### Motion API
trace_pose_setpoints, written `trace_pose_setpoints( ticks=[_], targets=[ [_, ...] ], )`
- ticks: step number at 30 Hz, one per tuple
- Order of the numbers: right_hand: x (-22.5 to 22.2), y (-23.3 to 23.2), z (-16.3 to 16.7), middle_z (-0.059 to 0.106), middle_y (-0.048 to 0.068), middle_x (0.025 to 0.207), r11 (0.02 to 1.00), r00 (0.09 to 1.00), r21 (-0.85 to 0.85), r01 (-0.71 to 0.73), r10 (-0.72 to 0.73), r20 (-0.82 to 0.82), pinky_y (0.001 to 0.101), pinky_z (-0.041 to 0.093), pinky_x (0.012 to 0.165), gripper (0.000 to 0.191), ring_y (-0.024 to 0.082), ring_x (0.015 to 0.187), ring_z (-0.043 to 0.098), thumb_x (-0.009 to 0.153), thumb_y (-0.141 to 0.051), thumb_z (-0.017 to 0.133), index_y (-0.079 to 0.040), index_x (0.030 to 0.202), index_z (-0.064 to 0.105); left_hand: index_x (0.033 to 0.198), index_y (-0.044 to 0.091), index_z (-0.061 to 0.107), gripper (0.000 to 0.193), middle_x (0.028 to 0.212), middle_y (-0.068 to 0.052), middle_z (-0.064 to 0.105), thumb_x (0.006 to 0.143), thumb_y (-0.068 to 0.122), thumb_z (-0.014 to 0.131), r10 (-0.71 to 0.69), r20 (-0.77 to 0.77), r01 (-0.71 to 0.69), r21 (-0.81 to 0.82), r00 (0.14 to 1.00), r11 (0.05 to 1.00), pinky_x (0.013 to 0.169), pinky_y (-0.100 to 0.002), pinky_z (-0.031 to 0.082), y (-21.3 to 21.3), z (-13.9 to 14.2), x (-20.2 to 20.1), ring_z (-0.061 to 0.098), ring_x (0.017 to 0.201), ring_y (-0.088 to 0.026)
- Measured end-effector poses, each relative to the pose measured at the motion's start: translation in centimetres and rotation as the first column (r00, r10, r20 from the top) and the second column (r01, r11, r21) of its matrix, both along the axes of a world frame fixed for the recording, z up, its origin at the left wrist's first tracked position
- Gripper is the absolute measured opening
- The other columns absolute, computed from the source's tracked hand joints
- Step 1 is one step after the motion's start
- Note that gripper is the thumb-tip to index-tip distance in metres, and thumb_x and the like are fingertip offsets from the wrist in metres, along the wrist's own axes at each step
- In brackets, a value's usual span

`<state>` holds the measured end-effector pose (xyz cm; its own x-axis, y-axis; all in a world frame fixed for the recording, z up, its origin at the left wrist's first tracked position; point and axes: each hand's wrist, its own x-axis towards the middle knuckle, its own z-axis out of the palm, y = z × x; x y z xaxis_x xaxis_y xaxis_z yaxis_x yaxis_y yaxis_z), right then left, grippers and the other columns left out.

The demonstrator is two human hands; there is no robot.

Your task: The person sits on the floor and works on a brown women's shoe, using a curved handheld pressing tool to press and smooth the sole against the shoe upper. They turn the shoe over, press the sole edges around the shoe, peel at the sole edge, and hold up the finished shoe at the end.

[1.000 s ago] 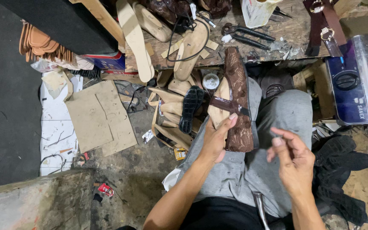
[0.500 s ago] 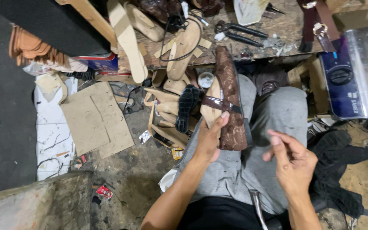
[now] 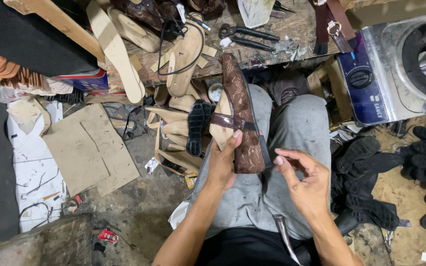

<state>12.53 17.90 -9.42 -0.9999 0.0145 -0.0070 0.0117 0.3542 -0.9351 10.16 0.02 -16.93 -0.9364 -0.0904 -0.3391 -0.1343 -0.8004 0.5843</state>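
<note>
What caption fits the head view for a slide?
Seated person's left hand steadies a brown shoe on the lap, right hand pinched beside it, below a cluttered workbench.

at frame centre the left hand (image 3: 224, 165) grips a brown patterned shoe (image 3: 241, 116) on its last, resting on the grey-trousered lap (image 3: 292, 128). the right hand (image 3: 305, 183), lower right of it, pinches its fingers just beside the shoe. pliers (image 3: 246, 33) lie on the bench (image 3: 299, 29) at top, a stove (image 3: 395, 69) at upper right, cardboard (image 3: 87, 148) at left.

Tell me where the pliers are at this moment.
In the head view, the pliers lie at top centre on the wooden workbench, beyond the brown shoe.
</note>
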Motion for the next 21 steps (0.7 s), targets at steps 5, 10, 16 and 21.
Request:
trace_pose_setpoints(
  ticks=[5,10,16,21],
  targets=[
    [-0.6,-0.7,-1.3,0.067,-0.002,0.092,0.955,0.984,-0.288,0.065,-0.014,0.179,0.021,0.051,0.069,0.025,0.005,0.077,0.061,0.09,-0.001,0.073,-0.001,0.115,0.074,0.133,0.0,0.056,0.042,0.12,-0.007,0.067,0.095,0.008,0.073,0.06,-0.024,-0.062,-0.095,0.998,0.994,0.096,-0.031,0.055,0.6,-2.0,0.4,0.066,0.107,-0.015],
    [-1.6,-1.5,-2.6,0.064,-0.003,0.091,0.959,0.992,-0.276,0.059,-0.026,0.123,0.0182,0.048,0.075,0.028,0.004,0.081,0.057,0.086,0.004,0.074,-0.001,0.114,0.074,0.129,-0.003,0.056,0.045,0.118,-0.011,0.069,0.089,0.004,0.077,0.037,-0.023,-0.04,-0.141,0.999,0.989,0.093,-0.033,0.059,1.1,-2.8,1.3,0.07,0.104,-0.019],
    [-2.7,-2.0,-2.6,0.062,-0.003,0.094,0.946,0.995,-0.314,0.072,-0.046,0.091,0.0181,0.047,0.075,0.032,0.003,0.082,0.057,0.083,0.008,0.072,-0.001,0.114,0.071,0.127,-0.003,0.057,0.047,0.116,-0.013,0.07,0.086,0.002,0.079,0.03,-0.018,-0.032,-0.16,0.999,0.987,0.09,-0.033,0.062,1.2,-2.8,1.2,0.072,0.101,-0.021],
    [-2.9,-2.1,-2.2,0.063,-0.002,0.098,0.966,0.995,-0.252,0.056,-0.034,0.091,0.0183,0.046,0.073,0.041,0.004,0.082,0.057,0.078,0.012,0.071,-0.003,0.116,0.069,0.126,-0.003,0.059,0.045,0.116,-0.012,0.07,0.087,0.003,0.079,0.037,-0.035,-0.042,-0.176,0.999,0.984,0.087,-0.032,0.061,1.4,-3.3,1.2,0.071,0.1,-0.02]
  ],
)
